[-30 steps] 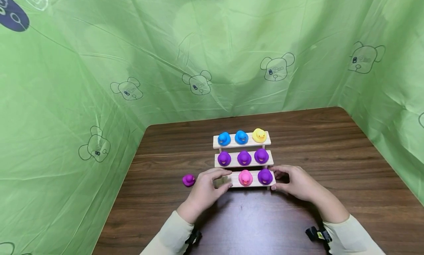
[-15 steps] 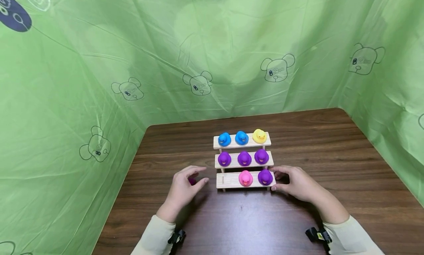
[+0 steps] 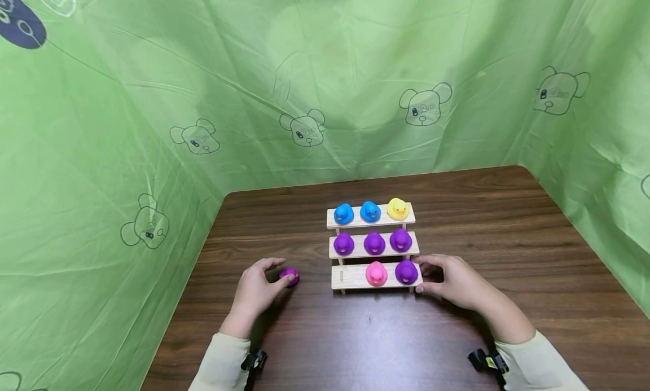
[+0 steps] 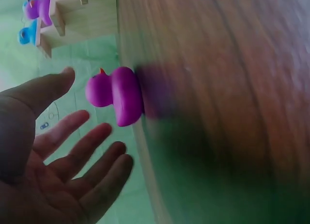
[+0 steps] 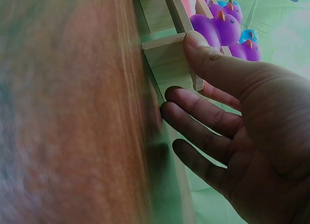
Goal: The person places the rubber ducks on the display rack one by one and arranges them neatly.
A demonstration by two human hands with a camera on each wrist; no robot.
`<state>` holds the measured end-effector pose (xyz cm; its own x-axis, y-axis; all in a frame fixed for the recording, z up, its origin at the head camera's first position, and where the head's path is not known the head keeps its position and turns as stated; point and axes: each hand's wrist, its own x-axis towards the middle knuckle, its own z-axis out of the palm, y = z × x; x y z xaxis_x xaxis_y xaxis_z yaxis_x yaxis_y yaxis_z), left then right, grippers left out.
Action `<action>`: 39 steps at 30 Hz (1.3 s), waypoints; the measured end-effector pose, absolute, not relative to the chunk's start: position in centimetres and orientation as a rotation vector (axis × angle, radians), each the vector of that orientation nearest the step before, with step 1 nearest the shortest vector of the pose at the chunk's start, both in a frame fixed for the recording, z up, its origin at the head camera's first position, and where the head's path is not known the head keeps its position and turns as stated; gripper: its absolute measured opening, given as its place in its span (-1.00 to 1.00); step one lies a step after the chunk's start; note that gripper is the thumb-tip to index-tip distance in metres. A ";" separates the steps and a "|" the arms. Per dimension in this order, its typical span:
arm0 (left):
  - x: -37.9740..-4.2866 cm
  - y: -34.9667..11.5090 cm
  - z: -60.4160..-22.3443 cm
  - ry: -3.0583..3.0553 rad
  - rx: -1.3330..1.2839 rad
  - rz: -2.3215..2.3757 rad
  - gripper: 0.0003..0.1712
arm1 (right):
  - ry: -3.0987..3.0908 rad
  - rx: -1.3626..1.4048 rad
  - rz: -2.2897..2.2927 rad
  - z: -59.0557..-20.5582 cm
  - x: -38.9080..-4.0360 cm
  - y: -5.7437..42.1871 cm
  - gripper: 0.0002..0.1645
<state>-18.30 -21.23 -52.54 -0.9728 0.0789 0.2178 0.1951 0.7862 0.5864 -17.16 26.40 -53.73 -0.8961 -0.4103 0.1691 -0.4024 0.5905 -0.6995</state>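
A loose purple rubber duck (image 3: 288, 275) sits on the table left of the stepped wooden stand (image 3: 350, 277). My left hand (image 3: 254, 286) is around it with thumb and fingers spread; in the left wrist view a gap shows between the fingertips and the duck (image 4: 127, 95). My right hand (image 3: 454, 278) holds the right end of the stand's lowest step, thumb at the front corner and index finger behind. On that step are a pink duck (image 3: 376, 273) and a purple duck (image 3: 407, 271); its left end is bare.
Purple ducks (image 3: 374, 242) line the middle step. Two blue ducks (image 3: 370, 211) and a yellow duck (image 3: 398, 209) stand on the top step. Green printed cloth (image 3: 355, 143) hangs behind and beside the brown wooden table (image 3: 482, 210).
My left hand has moved left from the bare end of the lowest step, passing over the loose duck, to beside it. The right hand has stayed at the stand's end.
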 end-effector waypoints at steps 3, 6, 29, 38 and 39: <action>-18.3 -21.4 -52.8 -2.848 -0.206 -0.926 -0.45 | 2.794 -0.714 -1.224 -53.8 -17.2 26.4 -0.36; -18.4 -21.3 -53.1 -2.877 -0.210 -0.927 -0.46 | 2.791 -0.713 -1.226 -53.8 -17.2 26.4 -0.36; -18.6 -20.5 -53.2 -2.869 -0.230 -1.000 -0.66 | 2.810 -0.697 -1.214 -54.1 -17.2 26.3 -0.36; -18.6 -20.4 -53.2 -2.864 -0.221 -1.015 -0.69 | 2.802 -0.695 -1.224 -53.8 -17.1 26.4 -0.37; -18.6 -20.4 -53.3 -2.865 -0.222 -1.009 -0.69 | 2.803 -0.695 -1.224 -53.8 -17.1 26.3 -0.37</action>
<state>-18.63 -20.40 -53.26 -0.9848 0.1053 0.1383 0.1688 0.7703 0.6150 -17.11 26.35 -53.77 -0.9018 -0.3982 0.1679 -0.3938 0.5973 -0.6987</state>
